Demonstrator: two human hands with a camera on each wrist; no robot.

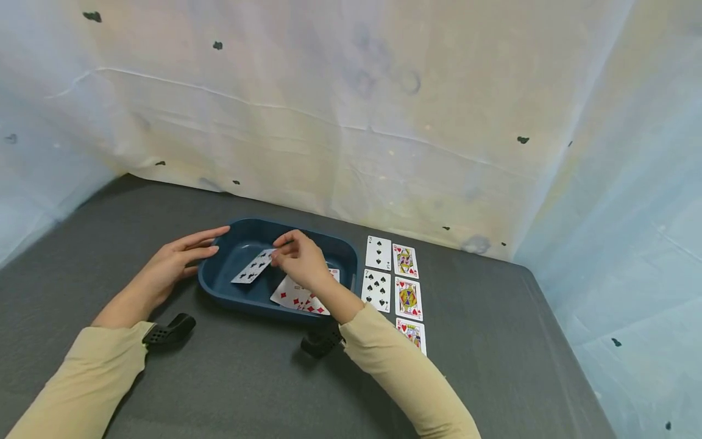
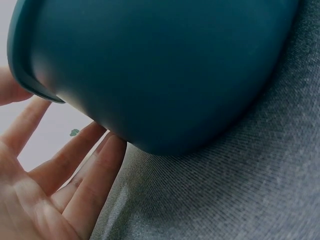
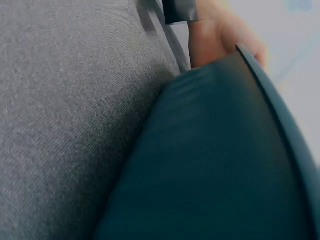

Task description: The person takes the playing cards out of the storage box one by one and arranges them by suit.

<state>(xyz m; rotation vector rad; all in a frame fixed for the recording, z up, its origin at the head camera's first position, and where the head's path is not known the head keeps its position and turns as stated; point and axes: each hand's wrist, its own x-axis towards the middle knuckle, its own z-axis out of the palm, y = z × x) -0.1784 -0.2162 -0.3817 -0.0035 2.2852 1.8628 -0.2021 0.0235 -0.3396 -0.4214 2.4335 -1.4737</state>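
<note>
A dark blue plastic tub (image 1: 258, 305) lies across the front of both hands. My left hand (image 1: 172, 268) is at its left end, fingers extended; in the left wrist view the fingertips (image 2: 112, 150) touch the outer wall. Inside the tub, my right hand (image 1: 301, 262) pinches the upper end of a playing card (image 1: 254, 266) with black pips, held tilted. Beneath that hand, overlapping red-diamond cards (image 1: 290, 296) lie on the tub's floor, partly hidden by the hand and forearm. The right wrist view shows mostly the tub's outer wall (image 3: 210, 160).
Right of the tub, face-up cards lie in two columns on the grey table (image 1: 493, 341): spades, including a seven of spades (image 1: 376, 291), beside heart face cards such as a jack (image 1: 408, 299). The right sleeve covers part of that area. A pale curtain (image 1: 351, 110) hangs behind.
</note>
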